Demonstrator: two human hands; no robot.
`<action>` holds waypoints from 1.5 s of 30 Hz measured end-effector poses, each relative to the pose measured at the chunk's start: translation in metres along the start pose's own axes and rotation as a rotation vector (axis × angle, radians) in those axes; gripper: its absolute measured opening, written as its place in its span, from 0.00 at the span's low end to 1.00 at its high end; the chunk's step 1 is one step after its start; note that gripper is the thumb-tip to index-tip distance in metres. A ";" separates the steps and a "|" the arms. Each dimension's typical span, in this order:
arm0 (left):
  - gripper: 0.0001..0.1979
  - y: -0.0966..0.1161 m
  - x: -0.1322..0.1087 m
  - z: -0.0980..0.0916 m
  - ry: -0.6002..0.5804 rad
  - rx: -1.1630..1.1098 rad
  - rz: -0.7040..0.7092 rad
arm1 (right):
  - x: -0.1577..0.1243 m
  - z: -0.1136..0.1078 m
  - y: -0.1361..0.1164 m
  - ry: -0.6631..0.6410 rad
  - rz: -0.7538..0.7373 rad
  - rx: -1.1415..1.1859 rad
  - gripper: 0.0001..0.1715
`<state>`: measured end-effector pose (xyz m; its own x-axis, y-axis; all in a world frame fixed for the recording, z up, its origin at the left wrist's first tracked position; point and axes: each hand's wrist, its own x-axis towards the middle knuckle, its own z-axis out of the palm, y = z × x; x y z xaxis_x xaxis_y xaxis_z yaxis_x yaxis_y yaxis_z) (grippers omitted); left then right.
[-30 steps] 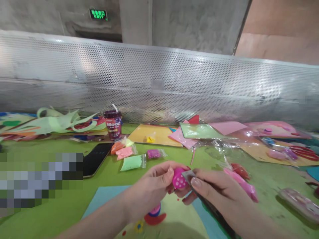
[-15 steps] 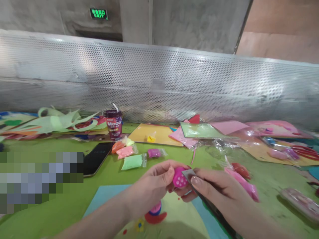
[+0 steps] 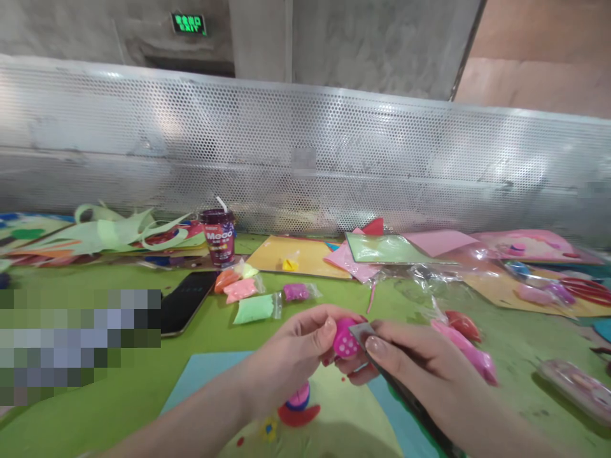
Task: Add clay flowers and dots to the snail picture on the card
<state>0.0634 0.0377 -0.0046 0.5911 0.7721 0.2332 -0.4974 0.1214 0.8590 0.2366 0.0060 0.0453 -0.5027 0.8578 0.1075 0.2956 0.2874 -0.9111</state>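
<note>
We see the dotted pink piece (image 3: pixel 346 338) partly — the left hand (image 3: pixel 301 343) covers one side. Pixelation masks detail beside the phone (image 3: pixel 188 302); the lower edge crops the blue sheet (image 3: pixel 207 371).

The rounded, dotted magenta piece (image 3: pixel 345 341) in the grip is smooth and clay-like; the flat grey blade (image 3: pixel 361 331) beside it looks metallic. Left of the grip, the black rectangular phone (image 3: pixel 189 298) is glossy. Beyond the grip, the silvery perforated panel (image 3: pixel 267 172) is shiny metal.
</note>
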 end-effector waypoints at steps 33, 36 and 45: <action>0.20 0.002 -0.001 0.012 -0.041 -0.153 -0.020 | -0.003 0.003 -0.002 0.070 0.024 0.024 0.19; 0.19 0.002 0.000 0.013 -0.031 -0.163 -0.017 | -0.003 0.003 -0.003 0.082 0.034 0.016 0.19; 0.17 0.001 -0.001 0.016 -0.025 -0.178 0.000 | -0.003 0.003 -0.003 0.090 0.033 0.049 0.17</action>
<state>0.0731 0.0269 0.0032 0.6057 0.7568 0.2460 -0.6007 0.2321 0.7651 0.2344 0.0016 0.0461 -0.4180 0.9017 0.1102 0.2695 0.2390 -0.9329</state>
